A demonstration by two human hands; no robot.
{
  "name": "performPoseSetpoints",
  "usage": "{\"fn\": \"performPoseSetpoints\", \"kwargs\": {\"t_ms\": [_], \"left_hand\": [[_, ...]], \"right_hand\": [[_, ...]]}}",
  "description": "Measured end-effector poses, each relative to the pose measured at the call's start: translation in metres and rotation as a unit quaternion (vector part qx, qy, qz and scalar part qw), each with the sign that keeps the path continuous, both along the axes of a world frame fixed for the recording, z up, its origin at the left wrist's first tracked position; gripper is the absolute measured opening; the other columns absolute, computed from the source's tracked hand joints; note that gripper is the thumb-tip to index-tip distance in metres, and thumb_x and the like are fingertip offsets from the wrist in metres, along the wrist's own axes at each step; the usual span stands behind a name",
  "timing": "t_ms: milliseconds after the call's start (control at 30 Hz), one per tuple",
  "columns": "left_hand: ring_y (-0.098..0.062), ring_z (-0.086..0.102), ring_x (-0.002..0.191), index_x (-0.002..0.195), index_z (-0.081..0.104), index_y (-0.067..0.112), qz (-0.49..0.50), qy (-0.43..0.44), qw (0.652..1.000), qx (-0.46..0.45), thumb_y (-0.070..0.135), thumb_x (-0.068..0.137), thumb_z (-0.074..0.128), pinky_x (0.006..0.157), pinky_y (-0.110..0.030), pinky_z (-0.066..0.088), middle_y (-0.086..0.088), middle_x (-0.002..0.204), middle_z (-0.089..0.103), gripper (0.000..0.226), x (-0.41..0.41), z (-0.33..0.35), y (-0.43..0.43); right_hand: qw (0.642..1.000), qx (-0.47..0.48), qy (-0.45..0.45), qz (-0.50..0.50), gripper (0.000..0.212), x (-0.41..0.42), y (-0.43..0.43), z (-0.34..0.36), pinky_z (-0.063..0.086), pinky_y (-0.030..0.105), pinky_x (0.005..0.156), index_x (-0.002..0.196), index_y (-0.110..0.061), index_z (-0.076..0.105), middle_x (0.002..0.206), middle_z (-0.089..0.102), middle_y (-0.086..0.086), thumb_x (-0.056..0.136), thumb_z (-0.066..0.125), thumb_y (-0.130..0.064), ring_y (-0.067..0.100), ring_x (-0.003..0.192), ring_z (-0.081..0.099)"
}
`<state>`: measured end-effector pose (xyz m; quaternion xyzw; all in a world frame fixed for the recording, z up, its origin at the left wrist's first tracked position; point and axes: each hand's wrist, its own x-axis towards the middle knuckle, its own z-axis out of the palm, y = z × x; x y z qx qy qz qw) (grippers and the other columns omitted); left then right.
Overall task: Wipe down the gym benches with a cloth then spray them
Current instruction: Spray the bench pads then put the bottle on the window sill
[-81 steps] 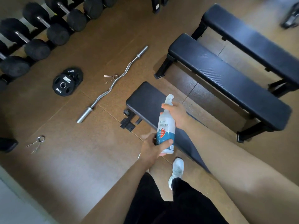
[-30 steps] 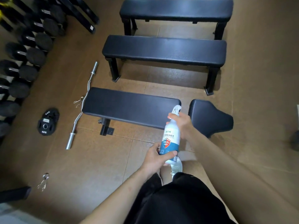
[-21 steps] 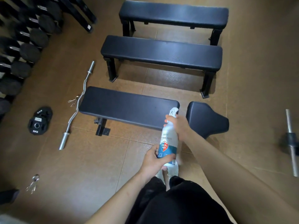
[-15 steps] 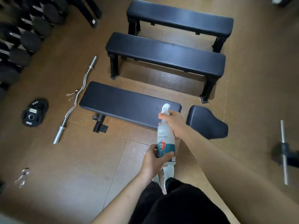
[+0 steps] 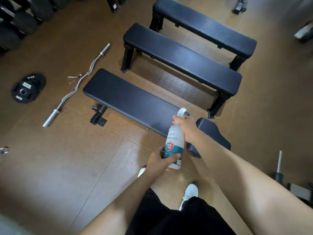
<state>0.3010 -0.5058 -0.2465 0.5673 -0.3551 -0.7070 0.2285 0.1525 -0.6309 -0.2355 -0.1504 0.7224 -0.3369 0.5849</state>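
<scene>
A white spray bottle (image 5: 175, 142) with a teal label is held upright in front of me. My right hand (image 5: 187, 127) grips its neck just under the nozzle. My left hand (image 5: 160, 161) grips its lower body. The bottle hangs over the near end of the nearest black bench (image 5: 128, 100), whose separate seat pad (image 5: 210, 134) lies to the right. Two more black flat benches, the middle bench (image 5: 183, 58) and the far bench (image 5: 203, 26), stand parallel behind it. No cloth is in view.
A curl bar (image 5: 77, 86) with a spring clip lies on the brown floor left of the nearest bench. A black weight plate (image 5: 28, 88) lies farther left. Dumbbells (image 5: 18, 22) line the top left. A bar end (image 5: 279, 164) stands at the right edge. My white shoes show below.
The view has swung round so the three benches now run diagonally, and I stand slightly closer. Both hands keep the same hold on the bottle.
</scene>
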Motion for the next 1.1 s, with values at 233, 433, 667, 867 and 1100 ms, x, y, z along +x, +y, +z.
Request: {"fn": "performPoseSetpoints", "kwargs": {"t_ms": [233,433,667,867,1100], "left_hand": [[-0.017,0.077,0.091,0.115,0.068,0.022,-0.090,-0.018,0.996,0.013,0.039,0.081,0.086,0.080,-0.036,0.065,-0.002,0.104,0.078,0.042,-0.086,0.010,0.030],[-0.011,0.074,0.074,0.115,0.068,0.010,-0.118,-0.048,0.991,0.036,0.026,0.085,0.084,0.062,-0.026,0.057,-0.005,0.094,0.078,0.037,-0.205,0.017,0.084],[-0.020,0.077,0.091,0.112,0.069,0.020,-0.120,-0.083,0.989,0.029,0.041,0.071,0.090,0.084,-0.048,0.064,-0.003,0.102,0.079,0.051,-0.318,0.028,0.156],[-0.019,0.078,0.089,0.114,0.065,0.021,-0.101,-0.111,0.988,0.022,0.034,0.075,0.091,0.073,-0.038,0.065,-0.003,0.104,0.077,0.049,-0.358,0.036,0.184],[-0.013,0.076,0.088,0.116,0.062,0.022,-0.073,-0.131,0.989,0.017,0.037,0.078,0.089,0.074,-0.032,0.064,-0.002,0.106,0.073,0.049,-0.376,0.029,0.178]], "right_hand": [[0.997,0.041,0.035,-0.059,0.028,-0.108,0.061,-0.014,0.060,0.039,0.065,0.110,-0.008,0.064,0.097,0.069,0.022,0.086,0.073,-0.017,0.030,0.072,0.068],[0.994,0.036,-0.018,-0.102,0.017,-0.235,0.135,-0.028,0.055,0.043,0.079,0.086,-0.007,0.064,0.087,0.066,0.016,0.084,0.076,-0.018,0.030,0.075,0.063],[0.984,0.010,-0.088,-0.155,0.014,-0.349,0.205,-0.030,0.058,0.037,0.070,0.090,-0.006,0.063,0.080,0.068,0.010,0.087,0.075,-0.013,0.024,0.063,0.067],[0.984,-0.010,-0.133,-0.119,0.017,-0.383,0.227,-0.031,0.057,0.034,0.061,0.101,-0.002,0.064,0.087,0.067,0.014,0.088,0.073,-0.008,0.026,0.062,0.070],[0.986,-0.019,-0.136,-0.097,0.013,-0.393,0.209,-0.036,0.056,0.033,0.061,0.083,-0.006,0.060,0.080,0.064,0.013,0.091,0.071,-0.009,0.023,0.057,0.063]]}}
